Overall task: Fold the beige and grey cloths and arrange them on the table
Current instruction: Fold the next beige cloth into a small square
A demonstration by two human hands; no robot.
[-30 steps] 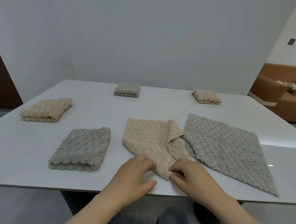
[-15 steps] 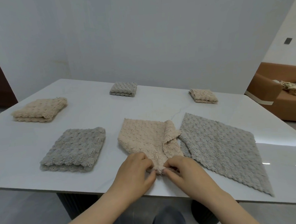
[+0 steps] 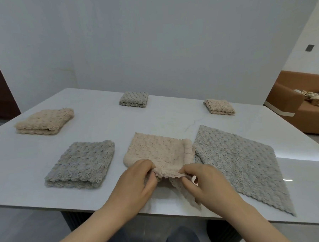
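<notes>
Head view: the centre beige cloth (image 3: 160, 150) lies at the near middle of the white table (image 3: 100, 127), its near edge lifted. The left hand (image 3: 134, 181) and right hand (image 3: 208, 183) each pinch that edge with curled fingers. The spread grey cloth (image 3: 238, 161) lies flat, touching its right side. A folded grey cloth (image 3: 81, 163) sits near left. Behind lie a folded beige cloth (image 3: 44, 121), a small grey bundle (image 3: 133, 100) and a small beige bundle (image 3: 219, 106).

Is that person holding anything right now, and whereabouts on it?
The beige cloth: the left grip and the right grip each pinch its near edge, raised slightly off the table.
</notes>
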